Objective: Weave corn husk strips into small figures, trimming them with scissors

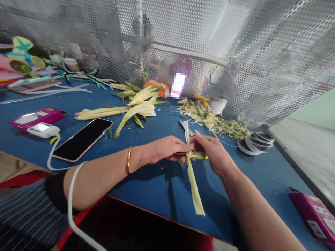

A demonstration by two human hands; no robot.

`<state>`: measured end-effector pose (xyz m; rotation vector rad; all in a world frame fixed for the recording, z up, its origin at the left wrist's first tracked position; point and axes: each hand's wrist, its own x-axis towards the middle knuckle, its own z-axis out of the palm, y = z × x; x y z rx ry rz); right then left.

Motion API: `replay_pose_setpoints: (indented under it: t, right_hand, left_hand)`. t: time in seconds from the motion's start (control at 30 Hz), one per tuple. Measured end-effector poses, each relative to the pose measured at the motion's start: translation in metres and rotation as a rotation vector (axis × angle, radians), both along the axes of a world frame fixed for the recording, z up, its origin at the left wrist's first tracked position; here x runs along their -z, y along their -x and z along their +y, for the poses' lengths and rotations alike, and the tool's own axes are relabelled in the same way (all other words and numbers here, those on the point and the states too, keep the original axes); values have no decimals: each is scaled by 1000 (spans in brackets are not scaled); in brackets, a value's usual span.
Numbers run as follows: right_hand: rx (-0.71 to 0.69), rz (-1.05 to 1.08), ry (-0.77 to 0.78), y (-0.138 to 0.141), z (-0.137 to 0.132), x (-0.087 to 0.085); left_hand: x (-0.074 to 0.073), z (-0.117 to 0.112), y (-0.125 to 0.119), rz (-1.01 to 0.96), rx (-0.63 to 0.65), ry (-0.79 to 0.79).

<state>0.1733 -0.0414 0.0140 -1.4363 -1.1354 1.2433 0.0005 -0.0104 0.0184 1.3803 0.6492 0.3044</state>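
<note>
A pale green corn husk strip hangs down between my hands, and more strips of it stick up and out to the right. My left hand comes in from the left, a gold bangle on its wrist, with its fingers pinched on the husk where the strips cross. From the right, my right hand closes its thumb and fingers on the husk beside that crossing. A small metal blade-like tool lies on the table just behind my fingers; part of it is hidden by the husk.
Loose corn husks lie at mid table, with husk scraps further right. A phone, white cable and magenta device are left. A striped spool and another magenta device stand right. Perforated mesh rises behind.
</note>
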Motion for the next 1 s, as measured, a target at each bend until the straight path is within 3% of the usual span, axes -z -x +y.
replay_pose_setpoints:
  t: [0.13,0.37,0.47,0.57,0.63,0.73,0.9,1.0]
  right_hand:
    - [-135,57,4,8,-7,-1]
    - [24,18,-175,20,-11,12]
    - [60,-175,-291,17,-9,14]
    - [240,-523,-550,5,-6,8]
    - [378,-593,-626,-3,-3,3]
    - [415,-365,-475,-8,0,0]
    - [57,59,-77,0,2,7]
    - [-58,304,-60,6,-1,11]
  left_hand:
    - [0,-3,-1,14,-10,-19]
    - [5,-3,-1,20,18,-92]
    - [6,-2,-1,16,-4,-60]
    - [5,-1,-2,-9,-146,18]
    - [4,2,-2,-51,-246,90]
    - [2,6,-1,-130,-317,172]
    - [1,5,-1,-162,-339,152]
    - [2,1,-1,-128,-274,163]
